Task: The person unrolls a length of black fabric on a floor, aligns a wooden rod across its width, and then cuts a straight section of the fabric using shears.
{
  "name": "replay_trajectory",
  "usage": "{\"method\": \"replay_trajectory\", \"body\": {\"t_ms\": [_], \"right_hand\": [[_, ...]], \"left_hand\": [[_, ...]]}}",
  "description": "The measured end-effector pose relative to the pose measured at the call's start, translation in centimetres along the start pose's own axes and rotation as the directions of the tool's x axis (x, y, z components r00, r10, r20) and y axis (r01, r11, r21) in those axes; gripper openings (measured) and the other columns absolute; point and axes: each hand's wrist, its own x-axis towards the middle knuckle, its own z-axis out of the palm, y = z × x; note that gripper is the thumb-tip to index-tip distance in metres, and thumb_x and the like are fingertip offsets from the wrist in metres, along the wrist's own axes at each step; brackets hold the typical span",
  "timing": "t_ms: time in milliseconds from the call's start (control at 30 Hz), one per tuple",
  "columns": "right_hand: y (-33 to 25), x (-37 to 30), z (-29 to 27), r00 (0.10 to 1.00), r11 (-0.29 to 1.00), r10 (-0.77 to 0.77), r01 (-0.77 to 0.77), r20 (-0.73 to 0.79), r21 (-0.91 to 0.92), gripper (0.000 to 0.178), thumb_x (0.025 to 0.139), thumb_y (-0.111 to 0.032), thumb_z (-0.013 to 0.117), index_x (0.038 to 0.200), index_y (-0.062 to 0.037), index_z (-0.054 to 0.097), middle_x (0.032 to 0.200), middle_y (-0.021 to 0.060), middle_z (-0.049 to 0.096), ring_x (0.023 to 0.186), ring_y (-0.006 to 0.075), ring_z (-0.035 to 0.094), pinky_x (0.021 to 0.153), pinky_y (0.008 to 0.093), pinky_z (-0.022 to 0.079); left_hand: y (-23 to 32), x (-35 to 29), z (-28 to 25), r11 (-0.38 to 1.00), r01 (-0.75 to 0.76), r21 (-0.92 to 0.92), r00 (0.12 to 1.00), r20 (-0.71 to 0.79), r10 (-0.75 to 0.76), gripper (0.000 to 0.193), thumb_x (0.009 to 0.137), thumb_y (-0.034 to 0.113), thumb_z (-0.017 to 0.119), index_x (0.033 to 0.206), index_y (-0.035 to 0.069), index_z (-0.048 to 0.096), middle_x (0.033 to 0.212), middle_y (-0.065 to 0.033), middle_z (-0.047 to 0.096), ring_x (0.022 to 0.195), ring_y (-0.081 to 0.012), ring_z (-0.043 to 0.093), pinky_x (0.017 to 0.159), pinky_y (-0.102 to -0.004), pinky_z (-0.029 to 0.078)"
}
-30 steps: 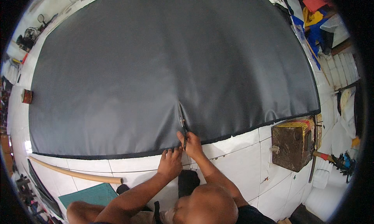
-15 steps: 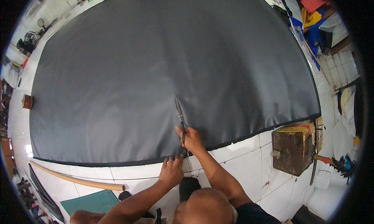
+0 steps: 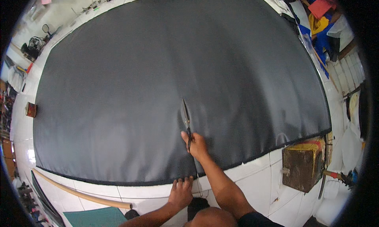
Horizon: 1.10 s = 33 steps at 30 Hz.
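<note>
White floor tiles (image 3: 254,177) are almost wholly covered by a large dark grey sheet (image 3: 114,89). On the near left, a green mat (image 3: 94,218) is laid on the tiles, with a long tan tube (image 3: 85,195) set between it and the sheet. From the near side, the left hand (image 3: 181,193) is reached forward, back upward, its fingers placed side by side on the sheet's near edge; whether that edge is pinched cannot be told. On the near right, a brown box (image 3: 302,166) with a yellow top is stood by the sheet's edge; its inside is not shown. Farther in, the right forearm is angled toward the far left, and the fingers of the right hand (image 3: 196,145) are closed around the handles of the scissors (image 3: 185,112). Their blades are pointed far, mid-sheet, beyond a slit. At the far left edge, a small reddish tin (image 3: 30,110) is seen, contents unclear.
</note>
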Motion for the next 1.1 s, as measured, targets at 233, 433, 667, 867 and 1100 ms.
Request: {"method": "replay_trajectory", "body": {"t_ms": [233, 433, 667, 867, 1100], "right_hand": [[-3.0, 4.7, 0.3, 0.999, 1.000, 0.016, -0.015, -0.032, 0.024, 0.056, 0.087, -0.058, 0.066, 0.067, -0.0089, 0.049, 0.054, 0.0013, 0.049, 0.046, 0.0117, 0.049, 0.046, 0.0292, 0.041], [-6.1, 9.7, 0.6, 0.999, 0.998, 0.004, -0.008, -0.051, -0.063, 0.056, 0.087, -0.059, 0.065, 0.065, -0.0104, 0.047, 0.054, 0.0011, 0.048, 0.045, 0.0120, 0.048, 0.045, 0.0290, 0.040], [-6.5, 11.7, -0.3, 1.000, 0.999, 0.003, -0.003, -0.013, -0.053, 0.058, 0.087, -0.061, 0.064, 0.064, -0.0101, 0.047, 0.055, 0.0017, 0.048, 0.045, 0.0115, 0.047, 0.043, 0.0297, 0.039], [-9.8, 16.8, 0.2, 1.000, 0.998, 0.013, -0.013, -0.007, -0.067, 0.056, 0.087, -0.058, 0.065, 0.063, -0.0108, 0.047, 0.055, 0.0012, 0.048, 0.044, 0.0115, 0.047, 0.043, 0.0290, 0.039], [-10.7, 18.1, 0.2, 1.000, 1.000, -0.014, 0.014, 0.002, -0.003, 0.056, 0.088, -0.056, 0.065, 0.060, -0.0108, 0.047, 0.054, 0.0017, 0.049, 0.043, 0.0109, 0.047, 0.043, 0.0278, 0.038]], "left_hand": [[-0.2, 0.4, -0.5, 0.999, -0.035, -0.032, 0.998, -0.055, 0.034, 0.069, 0.084, 0.023, 0.058, 0.144, -0.002, 0.038, 0.130, -0.0199, 0.049, 0.119, -0.0388, 0.053, 0.103, -0.0532, 0.042], [-0.3, 0.3, -0.2, 0.997, -0.043, -0.061, 0.995, -0.090, 0.037, 0.073, 0.079, 0.025, 0.063, 0.143, -0.002, 0.039, 0.130, -0.0192, 0.049, 0.118, -0.0394, 0.053, 0.103, -0.0538, 0.042], [-0.5, 0.5, -0.1, 0.994, -0.055, -0.095, 0.994, -0.102, 0.046, 0.073, 0.079, 0.025, 0.063, 0.142, -0.003, 0.041, 0.129, -0.0207, 0.049, 0.116, -0.0412, 0.054, 0.102, -0.0551, 0.042], [-0.4, 0.6, 0.1, 0.997, -0.050, -0.060, 0.995, -0.085, 0.045, 0.071, 0.081, 0.026, 0.061, 0.142, -0.003, 0.040, 0.130, -0.0204, 0.048, 0.117, -0.0407, 0.054, 0.101, -0.0545, 0.042], [-0.4, 0.7, 0.2, 0.997, -0.036, -0.066, 0.997, -0.067, 0.032, 0.067, 0.085, 0.023, 0.056, 0.144, -0.002, 0.039, 0.131, -0.0193, 0.049, 0.116, -0.0385, 0.055, 0.102, -0.0538, 0.043]]}}
